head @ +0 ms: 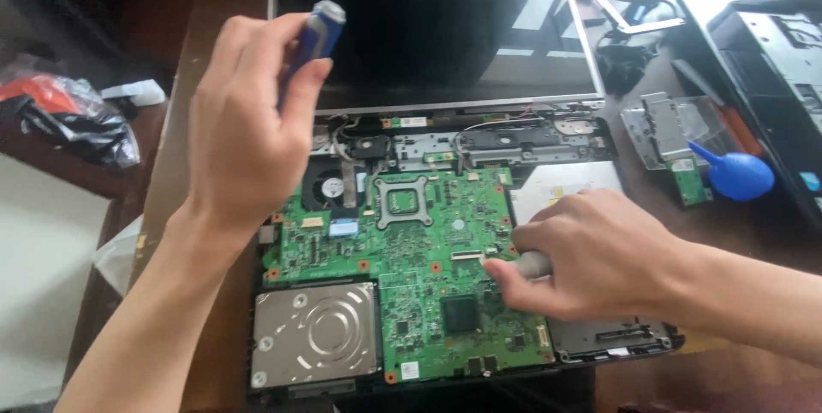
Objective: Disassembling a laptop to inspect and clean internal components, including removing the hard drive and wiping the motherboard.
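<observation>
The opened laptop base [591,340] sits on the brown table [214,105] and holds a green motherboard [411,250], a silver hard drive [315,334] in its near-left bay, a round black fan [328,186] at the far-left corner of the board, and a flat silver optical drive [569,184] along its right side. The dark screen [428,28] stands tilted back at the far edge.

The left hand [244,126] is raised above the far-left part of the board, closed around a blue-handled tool with a grey cap [315,32]; its working end is hidden behind the palm. The right hand [591,255] rests low over the board's right edge, fingers pinched around a small grey tool [527,264] whose tip touches the board just beside a white flat connector [467,255].

Right of the laptop lie a metal bracket [655,126], a small green card [689,182] and a blue rubber air blower [736,173]. A crumpled black and orange bag [73,113] lies near the table's left edge.
</observation>
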